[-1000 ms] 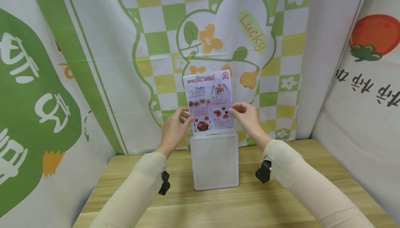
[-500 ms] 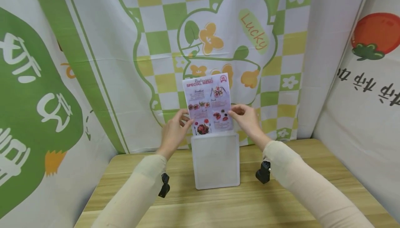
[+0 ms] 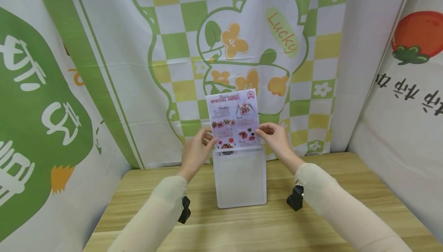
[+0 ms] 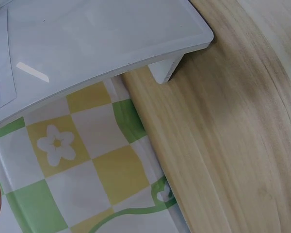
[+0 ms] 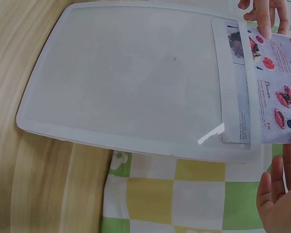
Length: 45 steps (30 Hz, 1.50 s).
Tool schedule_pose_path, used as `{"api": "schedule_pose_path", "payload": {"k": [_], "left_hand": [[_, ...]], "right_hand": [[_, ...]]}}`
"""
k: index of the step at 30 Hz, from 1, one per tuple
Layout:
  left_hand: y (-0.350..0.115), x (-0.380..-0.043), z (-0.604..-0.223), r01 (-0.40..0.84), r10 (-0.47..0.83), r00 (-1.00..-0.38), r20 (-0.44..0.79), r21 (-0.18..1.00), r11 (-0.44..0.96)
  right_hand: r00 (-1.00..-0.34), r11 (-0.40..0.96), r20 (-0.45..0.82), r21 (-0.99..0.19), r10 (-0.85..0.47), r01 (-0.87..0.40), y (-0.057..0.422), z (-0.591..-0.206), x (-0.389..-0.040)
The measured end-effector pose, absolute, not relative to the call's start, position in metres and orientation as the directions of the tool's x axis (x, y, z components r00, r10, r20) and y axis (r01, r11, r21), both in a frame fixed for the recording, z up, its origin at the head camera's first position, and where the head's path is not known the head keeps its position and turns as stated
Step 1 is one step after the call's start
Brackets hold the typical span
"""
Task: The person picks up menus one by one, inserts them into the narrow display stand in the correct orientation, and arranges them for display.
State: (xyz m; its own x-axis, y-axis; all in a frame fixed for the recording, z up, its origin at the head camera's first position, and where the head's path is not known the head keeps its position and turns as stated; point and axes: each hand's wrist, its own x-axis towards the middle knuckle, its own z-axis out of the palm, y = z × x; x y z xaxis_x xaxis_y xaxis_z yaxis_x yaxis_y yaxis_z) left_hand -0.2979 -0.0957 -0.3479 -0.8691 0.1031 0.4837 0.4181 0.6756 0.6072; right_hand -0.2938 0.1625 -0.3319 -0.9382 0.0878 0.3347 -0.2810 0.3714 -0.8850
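Note:
A printed menu sheet (image 3: 235, 119) stands above a white display stand (image 3: 240, 179) with a pale frame and a clear front. Its lower edge has slipped inside the stand's top, as the right wrist view shows with the bottom strip of the sheet (image 5: 236, 77) behind the clear panel. My left hand (image 3: 197, 152) pinches the menu's left edge low down, close over the stand. On the opposite edge, my right hand (image 3: 277, 140) pinches the sheet between thumb and fingers. The left wrist view shows the stand's rear foot (image 4: 165, 68) on the table.
The stand rests on a wood-grain table (image 3: 155, 213) near its back edge. Behind hangs a green and yellow checkered cloth (image 3: 187, 44), with printed cloths (image 3: 408, 129) on both sides. Each wrist carries a small black camera (image 3: 295, 198).
Both hands have lowered the menu, and its bottom edge has gone from above the stand's top rim to inside the stand. The stand has hardly moved.

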Motion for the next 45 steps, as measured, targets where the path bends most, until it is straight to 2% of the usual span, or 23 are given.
{"api": "schedule_pose_path", "payload": {"k": [22,30,45], "left_hand": [[-0.095,-0.295,-0.363,0.432,0.145,-0.865,0.48,0.569,0.7],[-0.089,-0.295,-0.347,0.398,0.098,-0.882,0.462,0.615,0.681],[-0.091,-0.293,-0.347,0.419,0.115,-0.865,0.488,0.579,0.699]], "right_hand": [[-0.954,0.361,0.286,-0.903,0.095,-0.235,0.167,-0.36,-0.284],[-0.951,0.356,0.291,-0.904,0.101,-0.238,0.167,-0.361,-0.284],[-0.944,0.323,0.312,-0.909,0.111,-0.262,0.164,-0.341,-0.293]]}}
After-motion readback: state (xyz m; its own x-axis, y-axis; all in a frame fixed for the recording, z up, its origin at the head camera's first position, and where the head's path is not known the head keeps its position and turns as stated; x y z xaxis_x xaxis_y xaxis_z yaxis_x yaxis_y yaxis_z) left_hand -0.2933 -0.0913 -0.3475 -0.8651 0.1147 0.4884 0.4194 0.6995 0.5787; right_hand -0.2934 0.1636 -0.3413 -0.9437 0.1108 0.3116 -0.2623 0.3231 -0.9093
